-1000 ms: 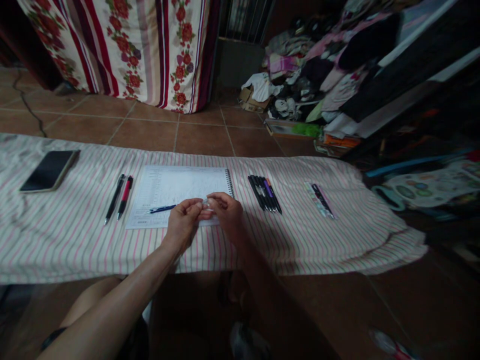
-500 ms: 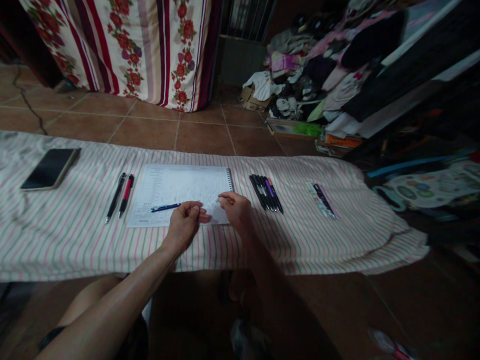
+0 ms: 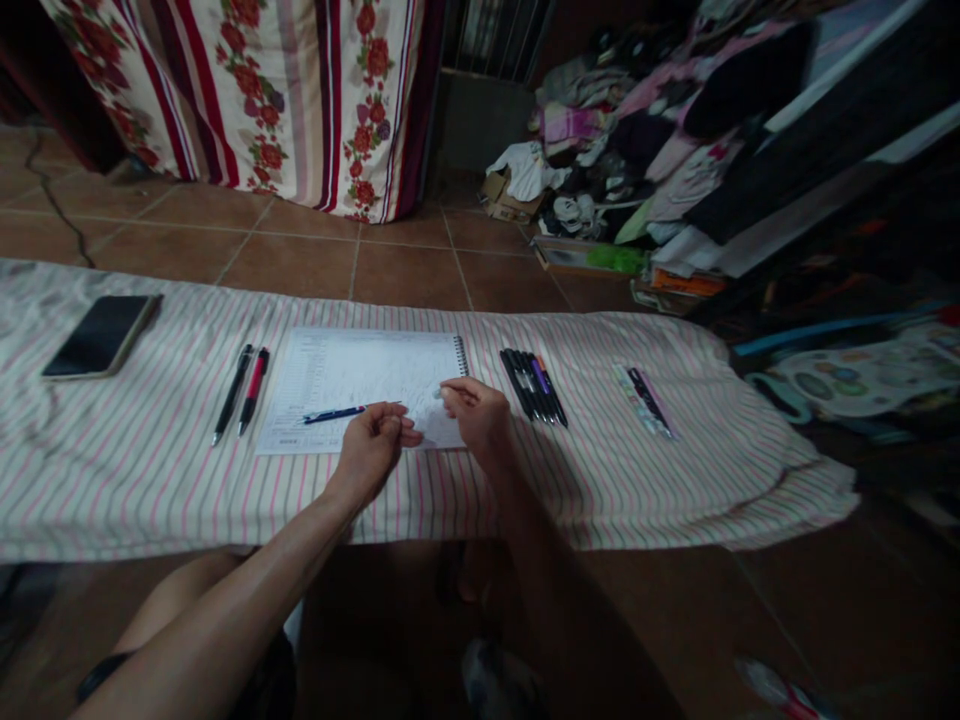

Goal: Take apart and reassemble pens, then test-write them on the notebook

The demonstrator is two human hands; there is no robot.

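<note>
My left hand [image 3: 373, 443] is closed in a pinch around the near end of a blue pen [image 3: 334, 414] that lies across a spiral notebook [image 3: 360, 385]. My right hand [image 3: 478, 415] is closed too, pinching a small pale piece that looks like a pen cap, held just above the notebook's right part. The hands are a short way apart over the notebook's near edge. The notebook page is printed with lines and rests on a pink-striped cloth [image 3: 150, 470].
A black pen and a red pen [image 3: 241, 392] lie left of the notebook, a phone [image 3: 101, 336] further left. A row of several dark pens [image 3: 532, 386] lies to the right, then a pen on a packet [image 3: 643, 399]. Piled clothes [image 3: 637, 150] and a floral sheet [image 3: 285, 100] stand behind.
My two hands were joined together around a small pale piece; they have pulled apart. The right hand moved right with the piece, the left stayed on the blue pen.
</note>
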